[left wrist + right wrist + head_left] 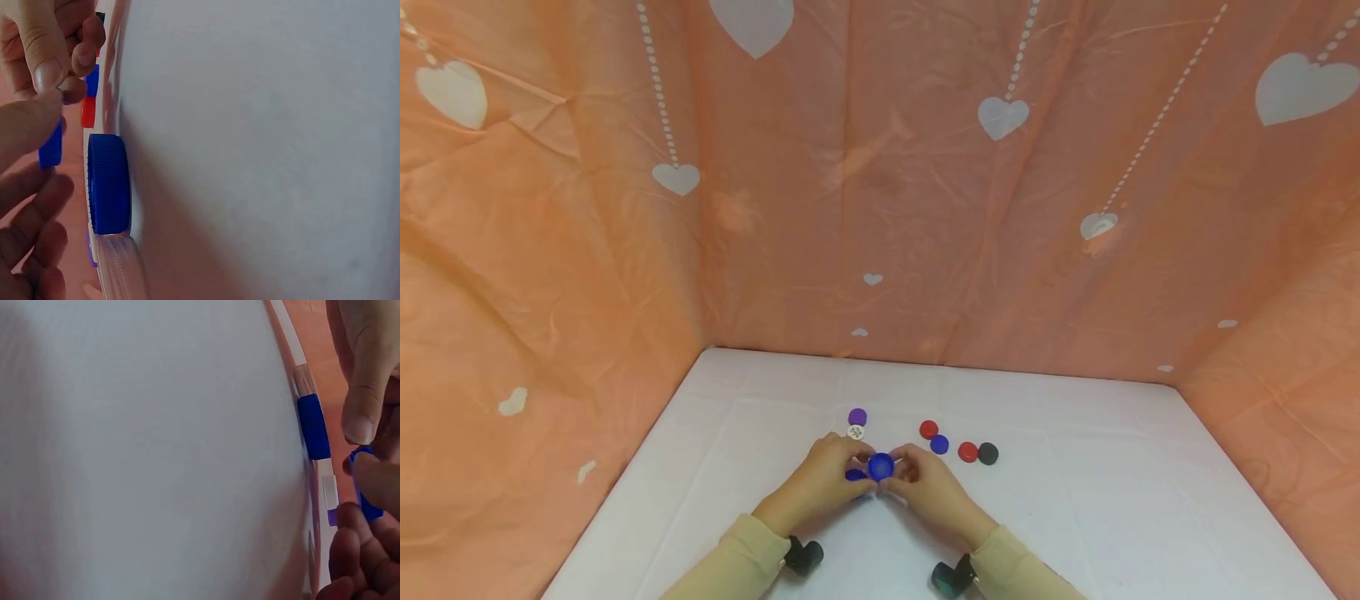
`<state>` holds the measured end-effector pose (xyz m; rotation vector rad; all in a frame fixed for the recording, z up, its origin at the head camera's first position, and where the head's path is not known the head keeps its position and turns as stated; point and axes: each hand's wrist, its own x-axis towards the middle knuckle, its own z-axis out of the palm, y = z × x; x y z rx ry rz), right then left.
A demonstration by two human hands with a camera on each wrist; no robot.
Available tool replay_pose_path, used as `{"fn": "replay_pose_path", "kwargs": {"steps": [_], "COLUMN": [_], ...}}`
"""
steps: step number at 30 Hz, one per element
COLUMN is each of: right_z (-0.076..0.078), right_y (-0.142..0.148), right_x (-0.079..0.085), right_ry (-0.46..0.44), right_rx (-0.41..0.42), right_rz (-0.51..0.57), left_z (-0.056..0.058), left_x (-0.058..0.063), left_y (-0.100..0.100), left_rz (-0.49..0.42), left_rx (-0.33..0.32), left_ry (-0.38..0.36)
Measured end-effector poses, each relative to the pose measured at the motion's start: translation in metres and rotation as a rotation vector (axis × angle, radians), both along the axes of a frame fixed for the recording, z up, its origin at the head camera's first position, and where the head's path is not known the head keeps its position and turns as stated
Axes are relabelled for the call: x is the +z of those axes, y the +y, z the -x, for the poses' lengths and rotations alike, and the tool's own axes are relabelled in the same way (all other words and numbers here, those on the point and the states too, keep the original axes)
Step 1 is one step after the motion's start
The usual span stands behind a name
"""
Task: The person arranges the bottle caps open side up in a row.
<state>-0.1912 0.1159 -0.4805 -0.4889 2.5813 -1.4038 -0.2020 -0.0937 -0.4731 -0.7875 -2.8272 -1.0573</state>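
Narrow thumb-and-finger grips of the left hand [832, 472] and right hand [934, 487] held a blue cap [881, 467] above the table [1112, 492], lower centre in the head frame. The step appeared to be two-handed handling; the next move seemed to call for light, even pressure, clear of the second blue cap [109, 184].

Your head view moderately bright, light soft, dull sheen on the orange heart-printed sheet [925, 208], faint shadows beneath your bare left hand [827, 473] and bare right hand [936, 492], your wrist views dimmer, greyer, white-covered tabletop [150, 450] edge bowed in the right one.
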Motion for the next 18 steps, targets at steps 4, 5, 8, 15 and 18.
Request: {"fn": "replay_pose_path", "kwargs": {"steps": [4,5,8,15,18], "right_z": [0.0009,0.0011,0.0017,0.0021,0.0018], "right_y": [0.0007,0.0009,0.0018,0.0028,0.0031], "right_x": [-0.0028,-0.0034,-0.0046,-0.0049,-0.0054], "right_ry": [0.000,-0.004,-0.012,-0.013,-0.022], "right_rx": [-0.005,-0.007,-0.016,-0.015,-0.004], "right_rz": [-0.046,-0.055,-0.083,-0.138,-0.152], "left_z": [-0.0005,-0.0006,-0.0011,-0.0009,-0.0003], "left_x": [-0.0009,-0.0011,-0.0015,-0.0031,-0.0038], "left_y": [0.0000,0.0001,-0.0002,-0.0042,-0.0057], "left_rz": [0.050,0.062,0.094,0.164,0.172], "left_rx": [-0.004,-0.005,-0.014,-0.050,-0.063], "left_ry": [0.007,0.000,-0.029,-0.047,-0.048]}}
